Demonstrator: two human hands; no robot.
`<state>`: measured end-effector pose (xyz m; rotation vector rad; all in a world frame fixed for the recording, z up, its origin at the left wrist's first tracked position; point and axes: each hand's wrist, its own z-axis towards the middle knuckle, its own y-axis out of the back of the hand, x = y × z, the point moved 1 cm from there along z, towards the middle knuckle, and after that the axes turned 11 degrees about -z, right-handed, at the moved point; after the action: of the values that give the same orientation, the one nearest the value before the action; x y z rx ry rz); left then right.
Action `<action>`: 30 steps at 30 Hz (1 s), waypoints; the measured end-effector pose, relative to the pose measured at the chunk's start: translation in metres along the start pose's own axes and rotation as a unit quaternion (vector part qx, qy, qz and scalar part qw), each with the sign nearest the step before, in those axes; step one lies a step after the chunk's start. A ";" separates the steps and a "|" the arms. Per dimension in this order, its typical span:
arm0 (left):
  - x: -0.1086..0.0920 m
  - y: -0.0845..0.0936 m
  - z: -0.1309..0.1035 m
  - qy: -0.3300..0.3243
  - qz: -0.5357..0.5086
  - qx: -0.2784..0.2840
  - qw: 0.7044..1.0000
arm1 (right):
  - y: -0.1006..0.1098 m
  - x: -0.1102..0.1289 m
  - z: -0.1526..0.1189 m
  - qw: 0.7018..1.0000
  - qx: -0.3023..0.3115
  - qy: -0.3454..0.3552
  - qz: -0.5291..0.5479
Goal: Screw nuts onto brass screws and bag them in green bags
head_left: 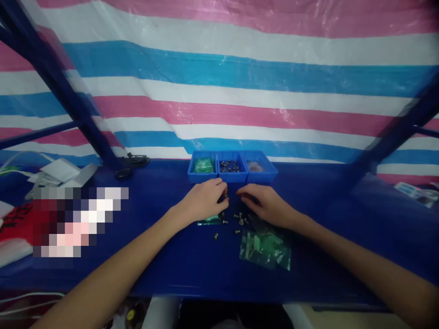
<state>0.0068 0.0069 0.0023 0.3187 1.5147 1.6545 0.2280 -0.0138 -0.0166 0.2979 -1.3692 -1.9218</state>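
While both hands hang over the middle of the blue table, the loose screws lie on the person's side of the fingertips, mostly in the gap between the two hands. The main cluster sits closer to the right hand, just beside its curled lower fingers; a couple more lie just below the thumb of the left hand, and two stray farther toward the table's front edge. Their long axes point in differing directions — no shared line. The right thumb and forefinger stand slightly parted, with nothing visible between them; the left fingertips are bent close together, perhaps around something small and dark, but blur and shadow mean I cannot tell. Beyond the hands stands a row of blue bins, its middle compartment holding similar screws, with green packets in the left one and clear ones in the right. Near the right forearm lies a clear bag with pale green contents. As for writing, dark characters mark a red package at far left — too blurred to read.
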 end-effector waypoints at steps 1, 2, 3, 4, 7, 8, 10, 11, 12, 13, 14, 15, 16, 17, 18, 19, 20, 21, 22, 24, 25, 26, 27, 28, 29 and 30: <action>-0.001 0.000 0.000 -0.001 -0.009 -0.007 1.000 | -0.001 0.000 0.000 1.000 -0.006 -0.004 0.004; -0.002 -0.001 0.001 -0.002 -0.019 -0.014 1.000 | -0.001 0.000 0.000 1.000 -0.010 -0.009 0.010; -0.003 -0.002 0.001 -0.003 -0.030 -0.022 0.999 | -0.001 0.001 0.000 1.000 -0.014 -0.015 0.017; -0.004 -0.003 0.001 -0.006 -0.041 -0.028 0.999 | -0.001 0.001 0.000 0.999 -0.017 -0.021 0.027; -0.007 -0.007 0.002 -0.021 -0.075 -0.041 0.996 | 0.000 0.005 0.000 0.997 -0.024 -0.035 0.063; -0.009 -0.008 0.002 -0.026 -0.084 -0.042 0.995 | 0.000 0.006 0.000 0.996 -0.026 -0.039 0.076; -0.011 -0.010 0.002 -0.029 -0.102 -0.042 0.993 | 0.001 0.009 0.001 0.994 -0.029 -0.047 0.097; -0.011 -0.010 0.002 -0.029 -0.111 -0.041 0.993 | 0.001 0.010 0.001 0.993 -0.032 -0.052 0.104; -0.012 -0.010 0.002 -0.028 -0.119 -0.040 0.992 | 0.002 0.011 0.001 0.992 -0.035 -0.056 0.108; -0.012 -0.011 0.002 -0.027 -0.126 -0.040 0.991 | 0.002 0.012 0.000 0.991 -0.040 -0.060 0.111; -0.013 -0.011 0.003 -0.026 -0.132 -0.041 0.990 | 0.002 0.012 0.000 0.991 -0.044 -0.063 0.111; -0.013 -0.011 0.003 -0.026 -0.137 -0.041 0.989 | 0.002 0.012 -0.001 0.991 -0.048 -0.064 0.110; -0.013 -0.011 0.003 -0.026 -0.141 -0.042 0.989 | 0.002 0.012 -0.001 0.991 -0.050 -0.065 0.109; -0.013 -0.011 0.003 -0.027 -0.145 -0.042 0.988 | 0.002 0.012 -0.001 0.991 -0.050 -0.065 0.109; -0.013 -0.011 0.004 -0.028 -0.147 -0.041 0.988 | 0.002 0.012 -0.002 0.991 -0.049 -0.065 0.110; -0.013 -0.012 0.004 -0.027 -0.148 -0.040 0.988 | 0.002 0.012 -0.002 0.990 -0.047 -0.066 0.111; -0.013 -0.012 0.004 -0.027 -0.147 -0.038 0.988 | 0.002 0.012 -0.002 0.990 -0.044 -0.068 0.112; -0.013 -0.011 0.004 -0.026 -0.146 -0.036 0.988 | 0.002 0.012 -0.002 0.990 -0.041 -0.070 0.112; -0.012 -0.011 0.004 -0.026 -0.145 -0.032 0.989 | 0.002 0.012 -0.002 0.991 -0.039 -0.071 0.111; -0.012 -0.010 0.003 -0.031 -0.138 -0.024 0.990 | 0.002 0.012 -0.002 0.991 -0.040 -0.071 0.105; -0.012 -0.010 0.002 -0.035 -0.133 -0.021 0.990 | 0.002 0.012 -0.002 0.991 -0.042 -0.071 0.102; -0.012 -0.010 0.002 -0.039 -0.124 -0.017 0.991 | 0.003 0.012 -0.002 0.992 -0.044 -0.071 0.099; -0.011 -0.009 0.001 -0.043 -0.112 -0.015 0.993 | 0.003 0.012 -0.001 0.992 -0.045 -0.074 0.096; -0.010 -0.009 0.001 -0.049 -0.096 -0.013 0.994 | 0.003 0.012 -0.001 0.992 -0.046 -0.077 0.092; -0.010 -0.009 0.001 -0.055 -0.077 -0.012 0.995 | 0.002 0.012 -0.001 0.992 -0.045 -0.079 0.090; -0.009 -0.009 0.000 -0.061 -0.057 -0.011 0.996 | 0.002 0.013 0.000 0.992 -0.045 -0.081 0.089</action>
<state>0.0167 -0.0004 -0.0027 0.3103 1.3966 1.5326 0.2203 -0.0233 -0.0119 -0.0242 -1.3595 -1.8839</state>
